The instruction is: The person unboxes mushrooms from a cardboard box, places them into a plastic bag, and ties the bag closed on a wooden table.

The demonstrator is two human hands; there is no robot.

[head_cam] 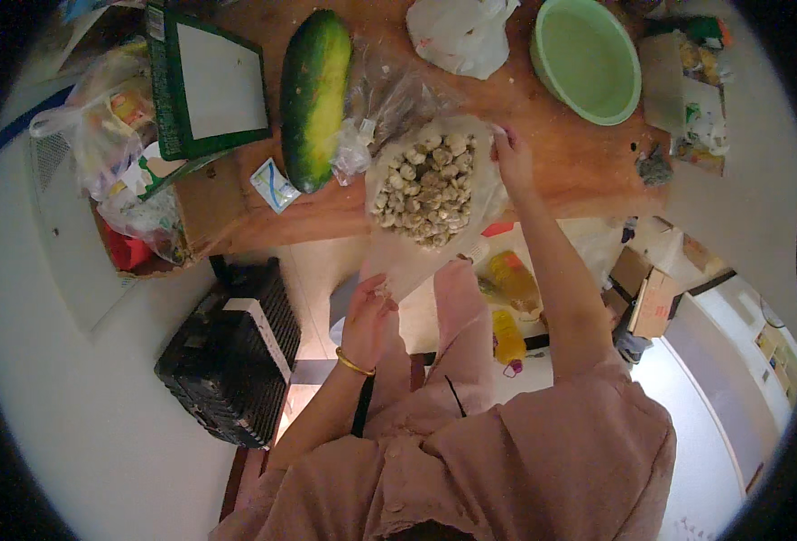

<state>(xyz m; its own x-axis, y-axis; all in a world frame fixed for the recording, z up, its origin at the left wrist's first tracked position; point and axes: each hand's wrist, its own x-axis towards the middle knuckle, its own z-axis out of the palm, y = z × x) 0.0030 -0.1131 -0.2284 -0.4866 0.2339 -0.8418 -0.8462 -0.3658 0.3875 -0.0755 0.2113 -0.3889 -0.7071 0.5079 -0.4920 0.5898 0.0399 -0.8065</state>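
Note:
On the near edge of the wooden table lies a clear plastic bag (408, 267) full of small pale, knobbly rounds (432, 186). They could be dried mushrooms or garlic bulbs; I cannot tell which. My left hand (369, 318), with a gold-coloured bangle at its wrist, pinches the bag's near end over my lap. The far right edge of the bag is held in the fingers of my right hand (514, 162). Between the two hands the plastic is spread, and its near part hangs past the table edge.
A large green gourd or melon (314, 101), a small sachet (274, 185) and crumpled clear plastic (405, 95) lie on the table (574, 162). Farther back are a white plastic bag (462, 37) and a green basin (588, 64). A filled cardboard box (212, 196) stands left, above a black suitcase (236, 358).

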